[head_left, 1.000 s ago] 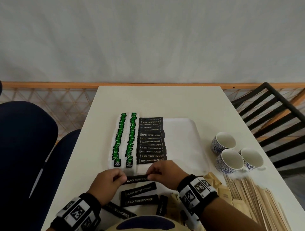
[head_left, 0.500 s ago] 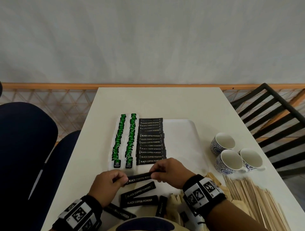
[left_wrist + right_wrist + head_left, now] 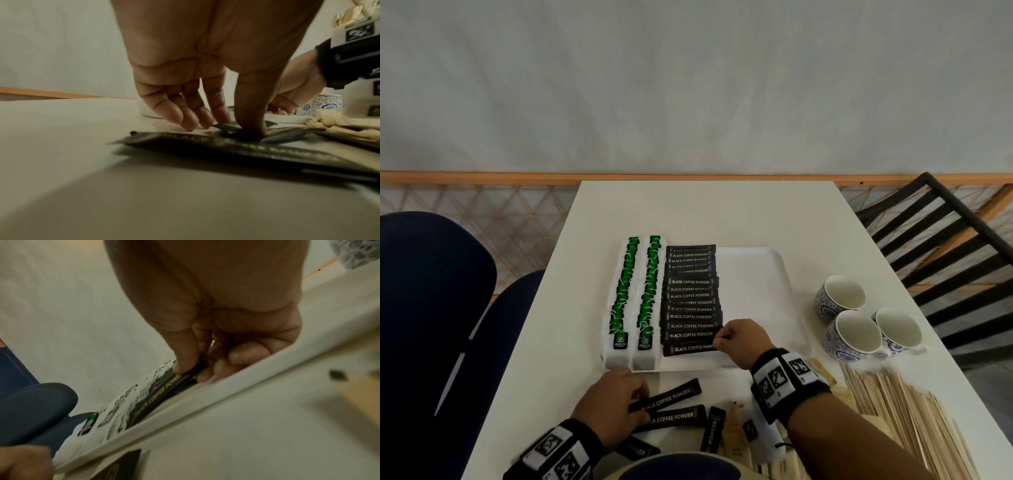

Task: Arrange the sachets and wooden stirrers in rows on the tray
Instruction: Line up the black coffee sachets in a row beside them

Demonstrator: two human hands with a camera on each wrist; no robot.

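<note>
White tray (image 3: 753, 270) sits mid-tabletop (image 3: 705, 212). On its left part: two rows of green tea sachets (image 3: 624, 291), then a row of black coffee sachets (image 3: 691, 295) just beside them.

My right hand (image 3: 744, 341) is over the tray's near edge, thumb and fingers (image 3: 184, 358) pinching the right end of the nearest coffee sachet (image 3: 688, 348), which lies at the front of the black row; the other fingers are curled under.

My left hand (image 3: 613, 407) is down on the tabletop just in front of the tray, thumb (image 3: 252, 116) pressing on a loose sachet (image 3: 671, 397), the other fingers nearly straight with tips touching the tabletop beside it. I cannot tell whether it has a grip on it.

More loose black sachets (image 3: 674, 417) lie near that hand, off the tray. Brown sachets (image 3: 736, 428) lie under my right forearm. Wooden stirrers (image 3: 904, 418) are heaped at the near right, off the tray. Three cups (image 3: 856, 334) stand right of the tray.
</note>
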